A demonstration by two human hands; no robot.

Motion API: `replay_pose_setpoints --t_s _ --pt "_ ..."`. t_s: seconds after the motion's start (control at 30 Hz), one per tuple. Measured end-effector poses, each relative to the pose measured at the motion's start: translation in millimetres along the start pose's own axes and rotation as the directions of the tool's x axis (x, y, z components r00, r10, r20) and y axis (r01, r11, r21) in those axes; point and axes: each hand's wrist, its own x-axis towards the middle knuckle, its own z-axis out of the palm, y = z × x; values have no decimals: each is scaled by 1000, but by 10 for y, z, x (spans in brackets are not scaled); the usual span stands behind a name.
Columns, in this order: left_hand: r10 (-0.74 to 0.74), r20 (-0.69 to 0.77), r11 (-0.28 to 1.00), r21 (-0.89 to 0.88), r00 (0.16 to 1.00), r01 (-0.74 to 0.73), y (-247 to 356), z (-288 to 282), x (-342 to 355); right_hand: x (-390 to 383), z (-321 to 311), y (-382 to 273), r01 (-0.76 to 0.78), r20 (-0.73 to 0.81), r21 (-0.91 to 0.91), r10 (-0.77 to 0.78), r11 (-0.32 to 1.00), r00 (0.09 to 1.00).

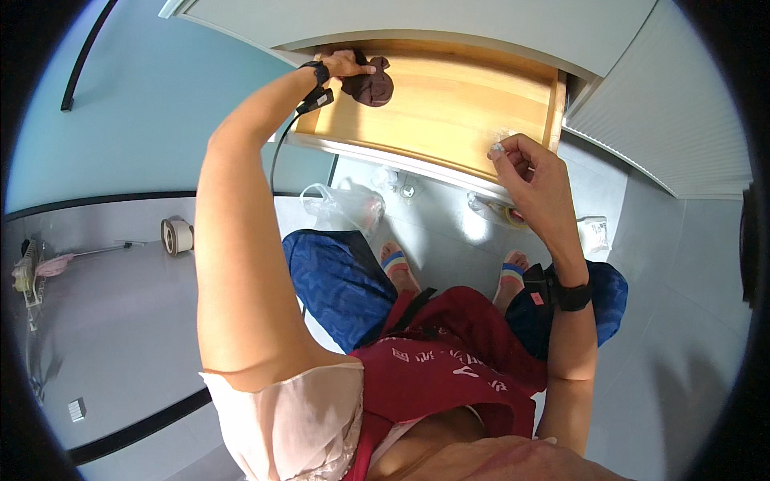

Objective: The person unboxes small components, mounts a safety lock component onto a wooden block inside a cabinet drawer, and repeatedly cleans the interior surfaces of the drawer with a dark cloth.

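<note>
Gripping dk brn cloth in L fingers, bulk to their rt; R fingers curled over drawer, hold unclear.

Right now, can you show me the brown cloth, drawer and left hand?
Brown cloth (374,88), head view: its bunched lower part.
Drawer (445,104), head view: its bare wooden bottom.
Left hand (345,64), head view: its middle.

The cloth lies in the drawer, at left
</note>
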Motion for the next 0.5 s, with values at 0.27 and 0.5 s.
replay_pose_setpoints --t_s 0.27,0.5 --pt "48 62 999 20 997 -49 1065 -29 -18 -21 -168 186 -94 -75 -24 92 995 993" --pt "-166 224 942 -254 960 222 480 196 382 -51 -88 155 -62 -55 43 65 997 996"
